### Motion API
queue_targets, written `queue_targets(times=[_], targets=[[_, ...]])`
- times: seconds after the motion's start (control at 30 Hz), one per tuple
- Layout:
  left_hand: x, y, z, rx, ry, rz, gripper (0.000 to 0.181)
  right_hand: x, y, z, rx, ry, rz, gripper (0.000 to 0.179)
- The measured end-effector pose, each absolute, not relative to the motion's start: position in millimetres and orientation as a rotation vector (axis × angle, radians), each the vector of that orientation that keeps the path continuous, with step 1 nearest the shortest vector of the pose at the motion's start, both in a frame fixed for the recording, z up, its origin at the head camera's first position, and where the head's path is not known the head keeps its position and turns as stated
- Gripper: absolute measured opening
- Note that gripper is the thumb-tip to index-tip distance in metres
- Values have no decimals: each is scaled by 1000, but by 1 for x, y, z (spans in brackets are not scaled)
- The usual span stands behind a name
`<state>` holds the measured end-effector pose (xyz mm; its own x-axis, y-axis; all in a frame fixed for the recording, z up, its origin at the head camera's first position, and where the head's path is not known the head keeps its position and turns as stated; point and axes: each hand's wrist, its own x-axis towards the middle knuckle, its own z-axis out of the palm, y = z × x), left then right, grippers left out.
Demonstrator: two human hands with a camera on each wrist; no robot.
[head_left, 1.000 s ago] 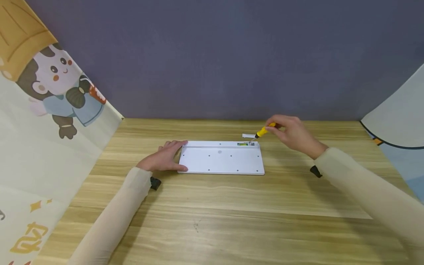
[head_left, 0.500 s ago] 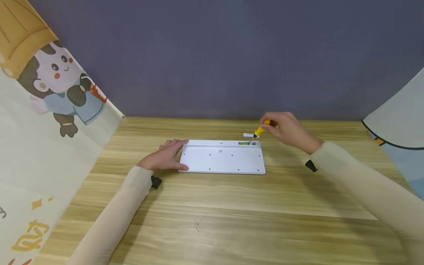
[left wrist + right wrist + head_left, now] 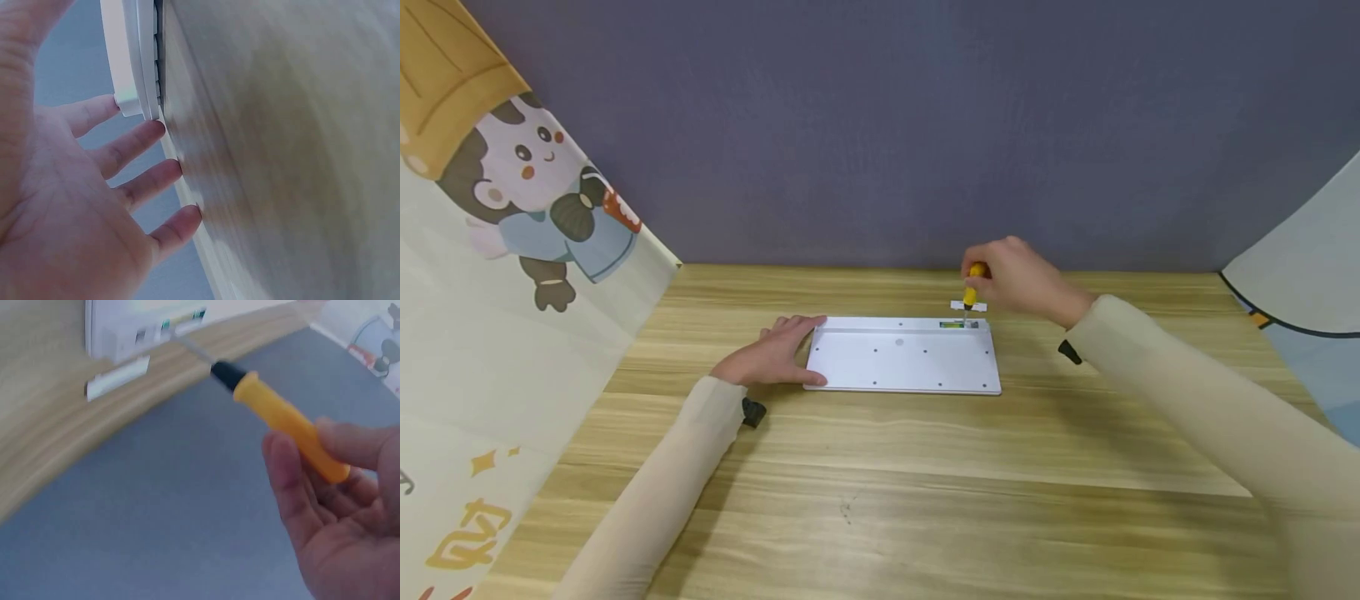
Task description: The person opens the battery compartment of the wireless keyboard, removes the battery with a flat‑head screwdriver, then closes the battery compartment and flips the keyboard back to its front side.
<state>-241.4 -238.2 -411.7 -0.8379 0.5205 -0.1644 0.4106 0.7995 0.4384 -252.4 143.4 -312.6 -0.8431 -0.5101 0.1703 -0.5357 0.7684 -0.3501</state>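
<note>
Wood-grain tabletop [image 3: 850, 450]: the flat support beneath your work. White, flat, rectangular keyboard [image 3: 902, 367]: it lies underside up toward the tabletop's far edge, so a light push suits it best; a hard one could make it slide.

Your left hand [image 3: 771, 357]: spread wide across the keyboard's left end, thumb at the near corner, a fingertip at the far one. Nothing is clenched in it; as a brace it seems well placed to check any twist of the board.

Your right hand [image 3: 1022, 283]: a narrow pinch of thumb and fingers round the rear of a slim, yellow-handled screwdriver [image 3: 259, 400] with black collar and metal shaft. A hold nearer the collar would probably steady your aim.

Thin white plastic strip [image 3: 117, 377], perhaps a cover: apart from the keyboard, just beyond its far edge. Narrow recessed slot [image 3: 975, 325]: uncovered, at the keyboard's far right, where you direct the shaft.

Green-and-yellow cylinder [image 3: 951, 325], by its look a battery: in the slot's left part. Metal tip [image 3: 171, 332]: by the cylinder's right end; blur hides whether they touch. Work it in small, slow strokes, since a slip could score the casing or bend a contact.
</note>
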Motion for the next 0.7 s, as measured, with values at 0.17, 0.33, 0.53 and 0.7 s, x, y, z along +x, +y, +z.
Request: queue_targets(times=[0.17,0.33,0.53,0.7], targets=[[-242,-238,-413,706,2713,553,109,-263,162,-314,788,-2972,701,5],[-241,-240,-413,714,2719,539,109,-264,178,-322,730,-2994,787,5],[-239,-242,-413,736,2722,543,107,-262,193,-335,642,-2991,920,9],[-238,-241,-413,759,2710,540,107,-262,203,-345,570,-2970,1107,14]])
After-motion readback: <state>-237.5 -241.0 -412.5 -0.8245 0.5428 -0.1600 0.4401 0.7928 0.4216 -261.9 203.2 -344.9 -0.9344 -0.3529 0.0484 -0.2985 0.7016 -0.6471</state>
